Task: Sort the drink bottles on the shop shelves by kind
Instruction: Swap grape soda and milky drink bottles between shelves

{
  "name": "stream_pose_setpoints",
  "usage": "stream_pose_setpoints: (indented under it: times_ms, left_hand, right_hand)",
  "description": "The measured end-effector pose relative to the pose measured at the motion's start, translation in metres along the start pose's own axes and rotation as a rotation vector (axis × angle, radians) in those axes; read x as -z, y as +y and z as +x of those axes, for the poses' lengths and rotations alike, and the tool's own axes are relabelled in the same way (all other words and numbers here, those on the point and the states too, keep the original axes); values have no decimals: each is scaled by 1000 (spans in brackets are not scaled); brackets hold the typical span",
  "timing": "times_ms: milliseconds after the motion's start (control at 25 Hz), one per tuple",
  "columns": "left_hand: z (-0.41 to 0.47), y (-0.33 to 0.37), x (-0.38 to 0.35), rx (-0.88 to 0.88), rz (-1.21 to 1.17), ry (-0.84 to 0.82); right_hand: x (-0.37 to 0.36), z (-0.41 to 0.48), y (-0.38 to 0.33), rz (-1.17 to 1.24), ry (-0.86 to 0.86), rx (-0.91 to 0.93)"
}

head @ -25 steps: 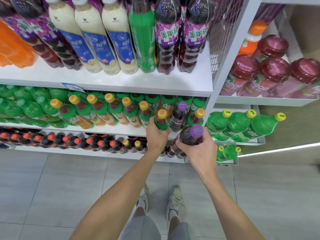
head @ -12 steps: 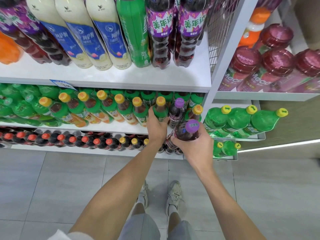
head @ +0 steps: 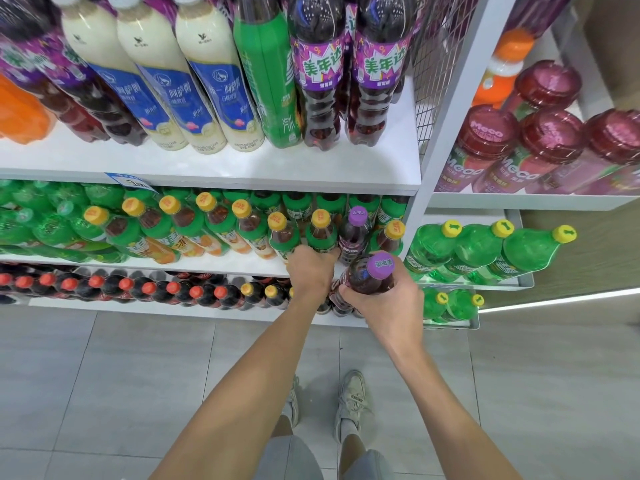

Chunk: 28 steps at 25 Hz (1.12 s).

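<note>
Left hand: the left hand [head: 310,271] is at the centre of the frame, at the front edge of the middle shelf [head: 225,264]. Its grip is closed round the lower body of a yellow-capped bottle [head: 321,233].
Yellow-capped bottle: it stands upright on the middle shelf in the front row, between another yellow-capped one on its left and a second purple-capped bottle [head: 354,237] on its right.
Right hand: the right hand [head: 384,301] is just right of centre, with its grip wrapped round the shoulder of a purple-capped bottle [head: 363,278].
Purple-capped bottle: it is held off the shelves in front of the middle shelf's edge, tilted, with its cap toward the camera. It is near the left hand, but whether they touch cannot be told.
Change from a second ago: the yellow-capped bottle then sat forward of its row, with its cap lower than its neighbours' caps. It is now level with them. The right hand and its bottle hold much the same spot.
Top shelf: the top shelf [head: 207,168], in the upper left, carries tall cream, green and dark purple bottles.
Bottom shelf: the bottom shelf [head: 173,311] carries red-capped dark bottles.
Side rack: the side rack [head: 526,280], at the right, holds green bottles [head: 478,249].
</note>
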<state>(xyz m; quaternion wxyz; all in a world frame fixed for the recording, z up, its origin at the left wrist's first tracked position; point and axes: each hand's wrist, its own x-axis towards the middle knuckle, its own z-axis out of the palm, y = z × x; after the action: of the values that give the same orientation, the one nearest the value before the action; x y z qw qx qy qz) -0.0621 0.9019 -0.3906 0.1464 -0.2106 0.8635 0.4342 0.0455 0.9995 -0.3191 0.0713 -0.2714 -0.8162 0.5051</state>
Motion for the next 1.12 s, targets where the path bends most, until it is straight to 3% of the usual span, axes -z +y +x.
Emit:
stream_pose_setpoints:
  times_ms: [320, 520, 1120]
  left_hand:
    - [8, -15, 6, 96, 98, -73]
    - [17, -30, 7, 225, -104, -59]
    - [26, -26, -6, 125, -225, -28]
  right_hand:
    - [2, -2, 1, -1, -27, -29]
    - [-5, -1, 2, 6, -28, -47]
    - [-12, -1, 5, 39, -53, -93]
